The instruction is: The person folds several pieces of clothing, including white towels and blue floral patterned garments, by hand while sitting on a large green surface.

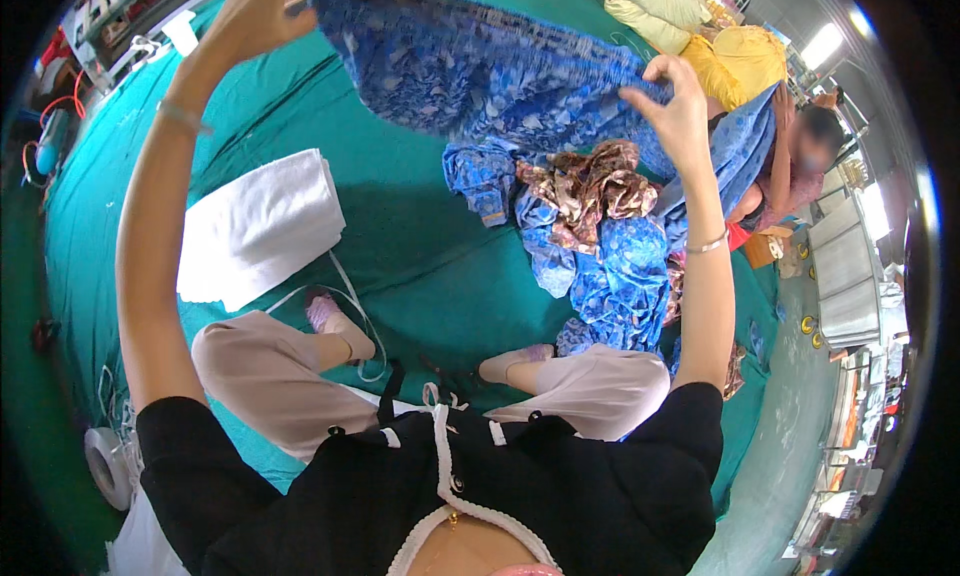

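A blue patterned garment with a gathered edge (pixel 480 73) is stretched between my raised hands at the top of the head view. My left hand (pixel 262 13) grips its upper left corner. The right end of the gathered edge is pinched between thumb and fingers of my right hand (pixel 671 99). Under the garment's right part lies a heap of crumpled blue patterned cloth (pixel 622 276), with a brown patterned cloth (pixel 592 189) on top of it. A folded white cloth (pixel 262 227) rests on the green ground sheet (pixel 420 276) at the left.
A co-worker (pixel 795 163) at the right holds up another blue cloth (pixel 739 152). Yellow sacks (pixel 739 62) stand behind. A thin white strip (pixel 349 283) loops near my left foot. At the lower left is a white roll (pixel 109 467).
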{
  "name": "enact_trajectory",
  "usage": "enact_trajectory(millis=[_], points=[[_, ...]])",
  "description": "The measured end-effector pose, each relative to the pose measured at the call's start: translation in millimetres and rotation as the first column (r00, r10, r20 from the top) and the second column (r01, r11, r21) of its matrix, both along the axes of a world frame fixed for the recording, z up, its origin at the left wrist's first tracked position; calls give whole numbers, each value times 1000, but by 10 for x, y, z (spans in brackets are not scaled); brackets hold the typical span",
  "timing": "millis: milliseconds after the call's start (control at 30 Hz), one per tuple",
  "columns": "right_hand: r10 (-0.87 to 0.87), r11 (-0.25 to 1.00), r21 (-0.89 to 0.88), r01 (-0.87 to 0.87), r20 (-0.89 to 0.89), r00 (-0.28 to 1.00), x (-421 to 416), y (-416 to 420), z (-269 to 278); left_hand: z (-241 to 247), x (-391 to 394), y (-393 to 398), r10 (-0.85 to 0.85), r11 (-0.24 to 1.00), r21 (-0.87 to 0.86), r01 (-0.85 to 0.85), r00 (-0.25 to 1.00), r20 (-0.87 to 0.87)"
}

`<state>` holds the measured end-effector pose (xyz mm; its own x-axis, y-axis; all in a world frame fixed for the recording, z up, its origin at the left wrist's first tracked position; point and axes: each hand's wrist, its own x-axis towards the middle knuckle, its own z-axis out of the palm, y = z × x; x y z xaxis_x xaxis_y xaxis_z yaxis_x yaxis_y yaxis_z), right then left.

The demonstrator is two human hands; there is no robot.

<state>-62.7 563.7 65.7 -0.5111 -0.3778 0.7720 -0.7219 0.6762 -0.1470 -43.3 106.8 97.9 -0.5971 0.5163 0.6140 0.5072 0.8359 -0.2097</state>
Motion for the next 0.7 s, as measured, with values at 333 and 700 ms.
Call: enact_trajectory(millis=[333, 700], points=[[157, 926, 4, -377, 905, 396, 1115, 17, -2710, -2722, 1504, 60, -192, 981, 128, 144, 689, 699], [79, 896, 92, -434, 930, 359, 754, -41, -4223, -4041, 1035, 202, -76, 984, 131, -123, 375, 924]])
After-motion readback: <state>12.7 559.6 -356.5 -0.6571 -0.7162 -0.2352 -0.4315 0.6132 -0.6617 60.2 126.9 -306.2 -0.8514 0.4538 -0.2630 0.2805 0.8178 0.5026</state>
